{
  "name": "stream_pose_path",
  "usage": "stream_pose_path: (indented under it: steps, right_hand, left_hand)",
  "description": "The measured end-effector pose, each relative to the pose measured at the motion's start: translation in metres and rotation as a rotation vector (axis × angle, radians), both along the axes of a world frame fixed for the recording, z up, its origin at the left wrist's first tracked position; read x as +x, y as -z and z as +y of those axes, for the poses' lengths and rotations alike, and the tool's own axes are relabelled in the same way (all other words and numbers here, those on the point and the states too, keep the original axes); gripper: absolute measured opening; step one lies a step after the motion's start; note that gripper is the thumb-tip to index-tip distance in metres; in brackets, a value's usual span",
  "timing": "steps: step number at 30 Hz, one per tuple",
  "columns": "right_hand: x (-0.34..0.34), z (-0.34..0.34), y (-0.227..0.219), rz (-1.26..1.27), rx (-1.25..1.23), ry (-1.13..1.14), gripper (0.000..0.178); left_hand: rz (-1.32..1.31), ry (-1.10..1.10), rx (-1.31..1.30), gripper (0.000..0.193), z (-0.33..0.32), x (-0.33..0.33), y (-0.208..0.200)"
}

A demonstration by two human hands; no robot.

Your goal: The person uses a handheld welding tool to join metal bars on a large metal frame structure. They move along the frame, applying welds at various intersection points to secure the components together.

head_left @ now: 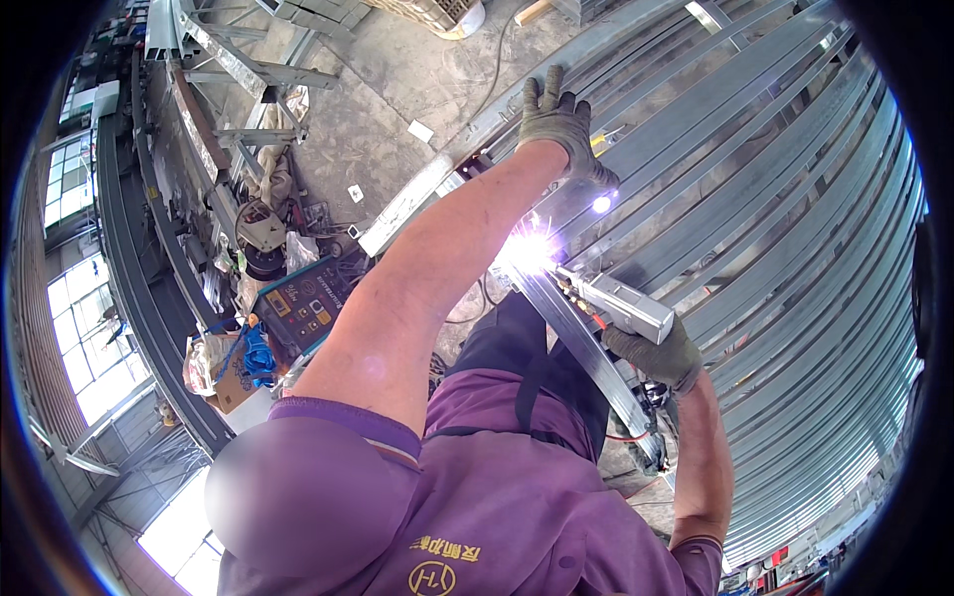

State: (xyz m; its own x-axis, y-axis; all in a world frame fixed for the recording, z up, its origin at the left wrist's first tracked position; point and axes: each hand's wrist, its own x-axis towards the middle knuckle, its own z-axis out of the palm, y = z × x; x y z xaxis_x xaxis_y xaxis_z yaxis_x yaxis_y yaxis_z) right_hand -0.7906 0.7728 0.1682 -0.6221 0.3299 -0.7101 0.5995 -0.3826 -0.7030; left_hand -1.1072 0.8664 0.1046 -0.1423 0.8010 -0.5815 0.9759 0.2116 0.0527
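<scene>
My left hand (559,127), in a grey-green work glove, reaches across to the metal bars with its fingers spread. It rests at their edge and holds nothing that I can see. My right hand (656,356), gloved too, is closed around a welding torch with a boxy silver body (628,303). From the torch's front end a blinding welding arc (532,250) throws sparks and hides the joint. The arc burns at the end of a long steel bar (591,353), which runs back toward my body. A second, smaller bright spot (602,205) shows on the metal near my left hand.
Long parallel steel bars (785,209) fill the right side. A teal-edged machine with a control panel (303,310) stands at left, beside a cardboard box (237,385) and blue cord (258,356). Steel frames (234,60) stand at the upper left; a woven basket (437,12) is at the top.
</scene>
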Motion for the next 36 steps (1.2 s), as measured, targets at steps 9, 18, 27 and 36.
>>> stream_pose_path:
  steps: [9, 18, 27, 36]
  right_hand:
    - [0.004, -0.003, 0.002, 0.026, -0.031, 0.036, 0.045]
    - [0.007, -0.002, 0.001, -0.004, -0.054, 0.018, 0.043]
    - [0.013, -0.007, 0.003, 0.002, -0.037, 0.047, 0.041]
    - [0.015, -0.008, 0.002, 0.008, -0.008, 0.042, 0.039]
  left_hand:
    - [-0.016, 0.012, 0.020, 0.144, -0.002, -0.001, 0.000]
    - [-0.022, 0.002, 0.022, 0.145, -0.003, -0.001, 0.001]
    - [-0.010, 0.013, 0.037, 0.144, -0.003, -0.002, 0.002]
    - [-0.010, 0.009, 0.008, 0.144, -0.002, -0.001, -0.001]
